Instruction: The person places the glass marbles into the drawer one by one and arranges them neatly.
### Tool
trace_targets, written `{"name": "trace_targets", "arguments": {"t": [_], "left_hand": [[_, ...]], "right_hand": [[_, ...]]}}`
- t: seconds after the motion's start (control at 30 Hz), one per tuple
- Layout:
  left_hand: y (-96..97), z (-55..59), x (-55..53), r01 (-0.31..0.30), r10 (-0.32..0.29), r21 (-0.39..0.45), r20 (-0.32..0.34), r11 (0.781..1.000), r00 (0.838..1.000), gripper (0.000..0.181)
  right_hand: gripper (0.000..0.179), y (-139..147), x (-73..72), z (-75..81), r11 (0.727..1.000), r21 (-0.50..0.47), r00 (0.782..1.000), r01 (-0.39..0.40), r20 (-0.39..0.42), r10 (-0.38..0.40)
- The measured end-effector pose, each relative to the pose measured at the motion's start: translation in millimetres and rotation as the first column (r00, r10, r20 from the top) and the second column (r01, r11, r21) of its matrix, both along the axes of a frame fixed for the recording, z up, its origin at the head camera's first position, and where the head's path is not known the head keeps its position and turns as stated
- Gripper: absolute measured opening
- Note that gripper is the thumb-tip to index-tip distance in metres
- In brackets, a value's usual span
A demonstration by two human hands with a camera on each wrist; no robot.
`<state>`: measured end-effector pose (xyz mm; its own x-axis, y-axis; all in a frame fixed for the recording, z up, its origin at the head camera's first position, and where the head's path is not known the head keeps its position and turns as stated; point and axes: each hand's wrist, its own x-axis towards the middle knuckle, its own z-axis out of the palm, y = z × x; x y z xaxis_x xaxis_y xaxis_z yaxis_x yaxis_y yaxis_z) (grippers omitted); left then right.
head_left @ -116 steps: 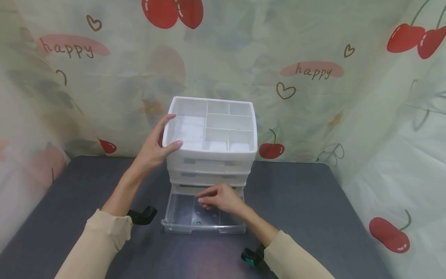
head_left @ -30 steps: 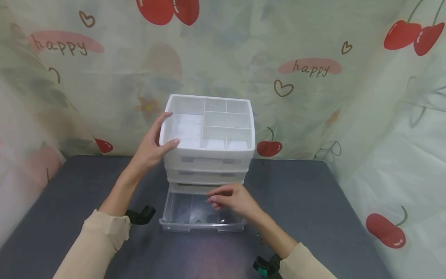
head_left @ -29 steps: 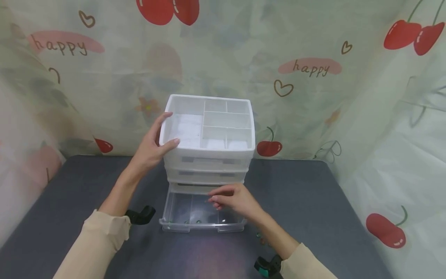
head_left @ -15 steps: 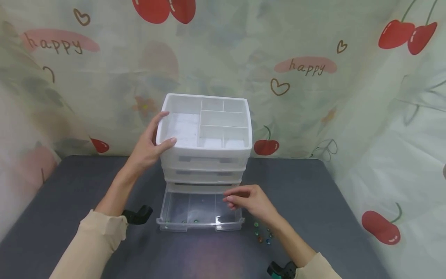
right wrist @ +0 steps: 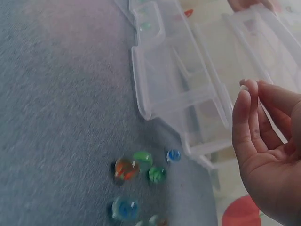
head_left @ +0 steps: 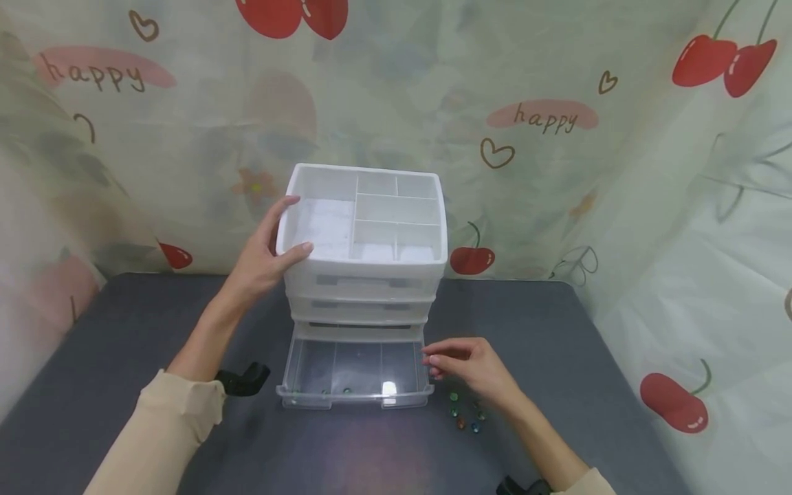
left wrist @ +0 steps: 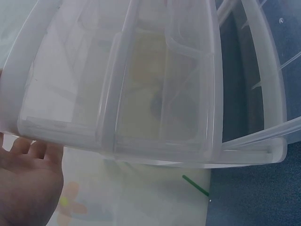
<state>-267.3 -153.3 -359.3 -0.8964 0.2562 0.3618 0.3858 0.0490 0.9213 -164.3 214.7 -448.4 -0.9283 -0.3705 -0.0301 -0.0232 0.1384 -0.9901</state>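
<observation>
My left hand (head_left: pixel 256 265) grips the upper left corner of a white plastic drawer unit (head_left: pixel 365 271), thumb over the front rim and fingers along the side. The unit's clear bottom drawer (head_left: pixel 353 399) is pulled out, with a few small green marbles (head_left: pixel 347 390) along its front. My right hand (head_left: pixel 473 368) hovers beside the drawer's right edge, thumb and fingertips close together, nothing visible between them. Below it, several glass marbles lie on the table: green (right wrist: pixel 157 174), an orange one (right wrist: pixel 126 168) and blue (right wrist: pixel 125 208).
The unit's top tray (head_left: pixel 324 227) is split into compartments. Two upper drawers (head_left: pixel 361 311) are closed. A dark grey table (head_left: pixel 526 344) carries everything, and a printed curtain (head_left: pixel 383 82) hangs behind and at the sides.
My right hand has moved from over the open drawer to past its right edge, uncovering the table marbles. More green marbles show in the drawer than at first. My left hand keeps its grip.
</observation>
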Motion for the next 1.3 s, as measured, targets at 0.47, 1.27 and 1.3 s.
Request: {"name": "trace_targets", "arguments": {"t": [0.47,1.27,1.3], "left_hand": [[-1.2,-1.1,-0.5,0.004,-0.004,0.024,0.0,1.0,1.0,0.072],[-0.7,-2.5,-0.9,0.008,-0.008,0.001,-0.01,1.0,1.0,0.072],[-0.5,-2.5,-1.2,0.01,-0.01,0.003,-0.01,1.0,1.0,0.071]], "right_hand": [[0.033,32.9,15.7,-12.6,0.996,0.055,0.997,0.074,0.014,-0.075],[0.03,78.7,29.9,-48.8,0.975,0.154,0.987,0.158,-0.009,-0.158],[0.029,79.8,30.4,-49.7,0.974,0.161,0.987,0.162,-0.011,-0.162]]}}
